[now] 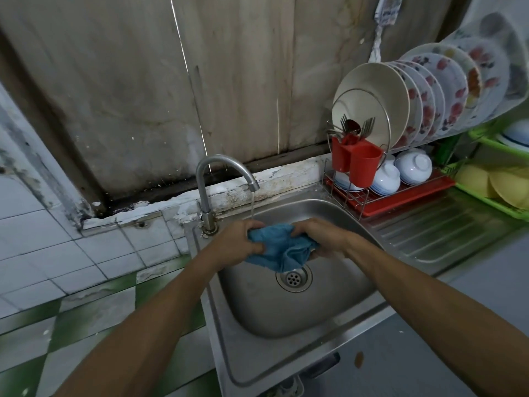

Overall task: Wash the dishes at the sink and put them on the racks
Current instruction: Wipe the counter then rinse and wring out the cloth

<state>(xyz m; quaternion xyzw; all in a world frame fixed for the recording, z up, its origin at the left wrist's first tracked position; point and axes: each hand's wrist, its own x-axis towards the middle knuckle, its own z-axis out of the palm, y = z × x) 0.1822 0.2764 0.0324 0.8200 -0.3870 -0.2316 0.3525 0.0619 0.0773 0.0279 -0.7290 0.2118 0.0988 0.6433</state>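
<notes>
L hand (240,239) and R hand (317,236): each grip curled tight on the blue cloth (279,247), bunched over the sink (286,316) under the tap (226,173) stream. Plates (400,110) and bowls (415,167) sit racked at 2 o'clock; no dishes in the basin. Advise: twist hands opposite ways, wring above the drain (294,278).

Bare left grip (237,242), bare right grip (323,236) (forearms (160,305) bare too).

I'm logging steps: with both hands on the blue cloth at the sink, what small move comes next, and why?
Probably twist the blue cloth to wring it: left hand and right hand grip it bunched over the sink, by water running from the tap.
</notes>
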